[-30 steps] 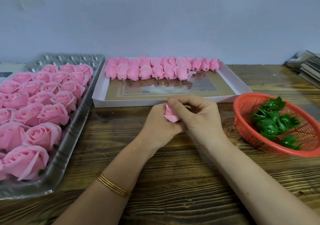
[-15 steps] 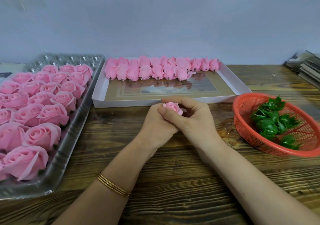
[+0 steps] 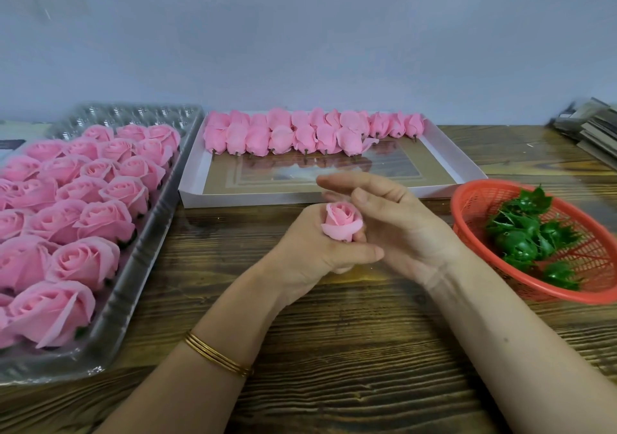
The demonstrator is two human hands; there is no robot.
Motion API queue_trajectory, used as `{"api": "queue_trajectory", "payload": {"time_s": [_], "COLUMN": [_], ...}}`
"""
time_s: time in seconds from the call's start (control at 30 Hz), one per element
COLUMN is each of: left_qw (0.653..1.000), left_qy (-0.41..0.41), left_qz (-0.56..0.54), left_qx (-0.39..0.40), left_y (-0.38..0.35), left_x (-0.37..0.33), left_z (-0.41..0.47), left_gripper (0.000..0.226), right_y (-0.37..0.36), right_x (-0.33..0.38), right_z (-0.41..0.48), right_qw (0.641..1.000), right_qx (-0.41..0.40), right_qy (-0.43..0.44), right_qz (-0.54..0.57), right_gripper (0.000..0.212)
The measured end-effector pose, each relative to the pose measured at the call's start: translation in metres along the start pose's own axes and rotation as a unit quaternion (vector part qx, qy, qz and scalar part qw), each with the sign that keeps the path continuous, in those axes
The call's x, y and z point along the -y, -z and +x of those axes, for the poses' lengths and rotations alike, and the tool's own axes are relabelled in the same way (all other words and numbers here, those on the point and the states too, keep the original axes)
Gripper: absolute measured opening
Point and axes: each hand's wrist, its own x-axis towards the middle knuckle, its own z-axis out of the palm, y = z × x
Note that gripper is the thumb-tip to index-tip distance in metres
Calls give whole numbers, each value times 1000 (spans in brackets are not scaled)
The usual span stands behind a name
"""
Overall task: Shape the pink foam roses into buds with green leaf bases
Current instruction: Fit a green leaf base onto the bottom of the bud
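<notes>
My left hand (image 3: 310,250) grips a pink foam rose (image 3: 342,221) upright in its fist, the bloom sticking out above the fingers at the table's middle. My right hand (image 3: 397,223) sits just to the right of the rose with its fingers loosely spread and holds nothing; its fingertips reach over the bloom. Several open pink roses (image 3: 83,199) fill a clear plastic tray (image 3: 133,286) on the left. Several shaped buds (image 3: 300,133) lie in a row at the back of a white shallow box (image 3: 447,153). Green leaf bases (image 3: 524,236) lie in a red basket (image 3: 474,199) on the right.
The wooden table (image 3: 334,367) runs to a grey wall behind. A stack of papers or books (image 3: 591,126) lies at the far right edge. A gold bangle (image 3: 217,355) circles my left wrist.
The right hand has let go of the rose and its fingers have spread apart. The rose now stands upright in the left fist, with its bloom fully showing.
</notes>
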Motion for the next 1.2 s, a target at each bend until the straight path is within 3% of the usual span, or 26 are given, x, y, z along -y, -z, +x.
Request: {"api": "queue_trajectory", "payload": {"time_s": [0.1,0.23,0.47,0.6,0.7,0.83,1.0,1.2], "left_qw": [999,996,990,992,995,995,996,997], "left_qy": [17,38,44,48,45,42,42,47], "left_qz": [-21,-45,-81,-78,-63,-54,-43,-33], "left_qx": [37,64,102,82,59,70,71,44], "left_y": [-2,0,2,2,3,4,3,0], "left_x": [-3,-4,-5,-5,-4,-5,-3,-4], "left_z": [-1,-3,-3,-3,-3,-3,-2,-3], "left_gripper": [34,37,41,36,18,25,32,22], "right_y": [-3,-5,-8,-7,-4,0,-2,-9], "right_x": [-3,-5,-6,-4,-2,5,6,1], "right_z": [-1,-2,-3,-4,-4,-6,-6,-5], "right_qw": [999,996,993,987,983,991,995,987], "right_qx": [17,30,51,47,49,55,33,43], "right_qy": [-15,-21,-23,-14,-12,-16,3,-15], "right_qz": [-38,-76,-107,-150,-179,-119,-96,-154], "right_gripper": [50,25,39,25,26,40,17,16]}}
